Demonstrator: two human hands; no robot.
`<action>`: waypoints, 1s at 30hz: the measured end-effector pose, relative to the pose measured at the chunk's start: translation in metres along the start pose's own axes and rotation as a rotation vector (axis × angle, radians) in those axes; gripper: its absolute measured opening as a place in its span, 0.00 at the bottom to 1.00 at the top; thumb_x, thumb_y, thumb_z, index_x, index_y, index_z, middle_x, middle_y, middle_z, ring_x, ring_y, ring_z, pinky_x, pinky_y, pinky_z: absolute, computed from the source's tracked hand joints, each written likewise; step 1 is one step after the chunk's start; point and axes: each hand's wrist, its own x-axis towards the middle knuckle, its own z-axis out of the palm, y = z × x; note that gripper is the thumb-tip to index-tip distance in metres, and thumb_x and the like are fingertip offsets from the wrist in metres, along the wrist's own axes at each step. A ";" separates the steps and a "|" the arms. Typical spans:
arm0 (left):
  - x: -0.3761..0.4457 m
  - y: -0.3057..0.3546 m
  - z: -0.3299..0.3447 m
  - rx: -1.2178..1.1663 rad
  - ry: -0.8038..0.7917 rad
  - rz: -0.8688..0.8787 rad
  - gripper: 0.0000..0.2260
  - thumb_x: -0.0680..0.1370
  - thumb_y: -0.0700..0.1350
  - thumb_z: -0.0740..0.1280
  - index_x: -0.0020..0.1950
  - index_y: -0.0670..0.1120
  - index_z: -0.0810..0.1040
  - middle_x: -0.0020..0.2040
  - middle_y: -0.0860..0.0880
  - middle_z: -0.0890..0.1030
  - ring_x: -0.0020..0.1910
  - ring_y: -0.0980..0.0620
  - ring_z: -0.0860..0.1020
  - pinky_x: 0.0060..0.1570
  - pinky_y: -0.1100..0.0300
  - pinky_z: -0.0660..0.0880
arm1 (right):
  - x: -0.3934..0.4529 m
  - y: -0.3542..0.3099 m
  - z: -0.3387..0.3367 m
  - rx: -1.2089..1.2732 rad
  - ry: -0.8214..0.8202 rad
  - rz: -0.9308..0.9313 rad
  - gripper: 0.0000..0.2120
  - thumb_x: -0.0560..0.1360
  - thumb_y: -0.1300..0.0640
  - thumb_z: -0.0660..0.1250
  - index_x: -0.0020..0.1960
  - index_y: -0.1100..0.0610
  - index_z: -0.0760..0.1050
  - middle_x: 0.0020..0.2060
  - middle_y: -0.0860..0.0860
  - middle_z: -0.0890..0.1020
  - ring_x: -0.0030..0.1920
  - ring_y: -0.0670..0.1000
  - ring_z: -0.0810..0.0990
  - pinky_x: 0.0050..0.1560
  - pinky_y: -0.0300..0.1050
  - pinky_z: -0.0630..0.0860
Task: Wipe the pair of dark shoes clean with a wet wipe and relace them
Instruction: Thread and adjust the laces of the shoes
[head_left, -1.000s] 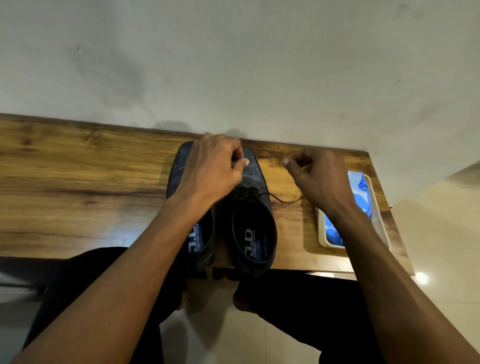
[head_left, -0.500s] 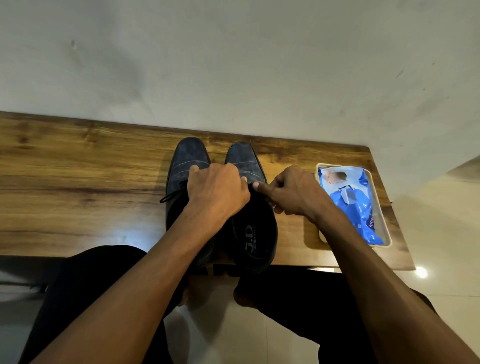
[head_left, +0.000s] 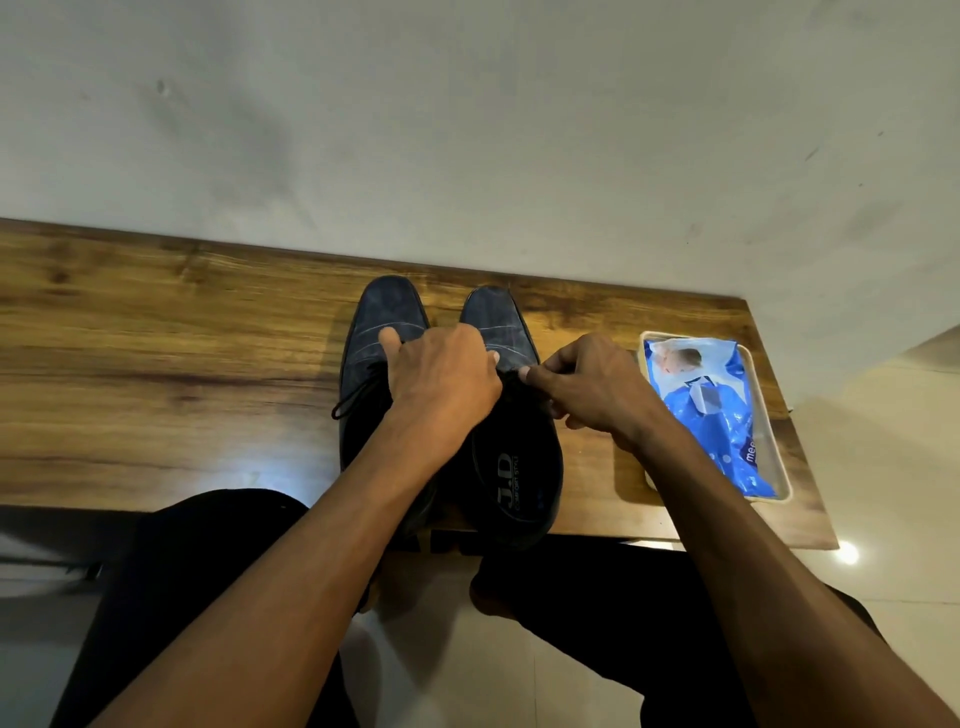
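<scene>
Both forearms reach forward from the lower edge of the view and meet over the lacing of the right shoe (head_left: 514, 462); the left hand (head_left: 441, 379) lies knuckles-up across the gap between the pair, fingers curled down onto the shoe's throat, the index finger stretched onto the vamp of the left shoe (head_left: 382, 322); whether it pinches a lace underneath cannot be told. The right hand (head_left: 592, 387) is bent at the wrist, thumb and forefinger pinched together on the dark lace at the right shoe's eyelets; a loose lace end (head_left: 353, 397) trails off the left shoe's outer side. The two shoes stand side by side, toes toward the wall, on the wooden table (head_left: 156, 374). To the right, near the table's end, a shallow pale tray (head_left: 779, 457) holds a blue wet-wipe pack (head_left: 711, 415), lying lengthwise inside it.
</scene>
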 end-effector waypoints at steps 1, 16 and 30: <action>0.000 0.001 0.001 -0.003 -0.007 -0.002 0.17 0.83 0.52 0.62 0.36 0.47 0.67 0.32 0.50 0.71 0.30 0.52 0.66 0.66 0.44 0.58 | 0.000 0.000 0.001 0.004 0.009 -0.004 0.14 0.79 0.47 0.71 0.43 0.57 0.85 0.35 0.53 0.86 0.38 0.54 0.87 0.43 0.57 0.86; 0.018 -0.011 -0.005 -0.687 0.030 0.023 0.04 0.78 0.45 0.70 0.47 0.54 0.77 0.43 0.55 0.84 0.50 0.54 0.82 0.61 0.46 0.74 | -0.001 -0.008 0.008 0.448 0.029 -0.101 0.03 0.78 0.58 0.73 0.46 0.53 0.85 0.39 0.47 0.86 0.35 0.37 0.82 0.33 0.30 0.73; 0.005 0.005 -0.011 -0.830 0.151 0.298 0.13 0.77 0.42 0.72 0.60 0.48 0.77 0.46 0.55 0.84 0.44 0.62 0.81 0.46 0.65 0.79 | -0.005 -0.006 -0.001 0.386 -0.104 -0.228 0.09 0.81 0.59 0.67 0.50 0.60 0.85 0.39 0.48 0.88 0.41 0.41 0.84 0.40 0.31 0.76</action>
